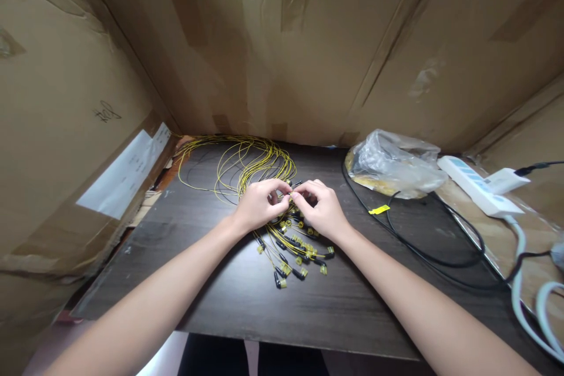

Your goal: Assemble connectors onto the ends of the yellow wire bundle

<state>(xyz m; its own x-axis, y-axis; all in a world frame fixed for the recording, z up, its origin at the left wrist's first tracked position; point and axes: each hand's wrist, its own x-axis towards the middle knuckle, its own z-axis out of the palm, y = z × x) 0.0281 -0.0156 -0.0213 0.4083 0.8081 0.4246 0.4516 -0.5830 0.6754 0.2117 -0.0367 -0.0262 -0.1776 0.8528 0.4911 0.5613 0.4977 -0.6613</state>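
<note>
My left hand [263,204] and my right hand [321,207] meet above the middle of the table, thumbs and forefingers pinched close together. Between the fingertips is a small piece, mostly hidden, too small to name. Thin yellow wires [268,158] fan out behind my hands in loose loops. Below and between the hands lies a cluster of wire ends with black sleeves [298,274] and clear yellow plastic pieces [324,269], several of them spread toward me on the dark tabletop.
Cardboard walls [247,41] close in the dark table [211,299] at the back and sides. A clear plastic bag [396,158] lies at the back right, beside a white power strip [478,185]. A black cable [418,252] with a yellow tag [379,210] loops across the right side.
</note>
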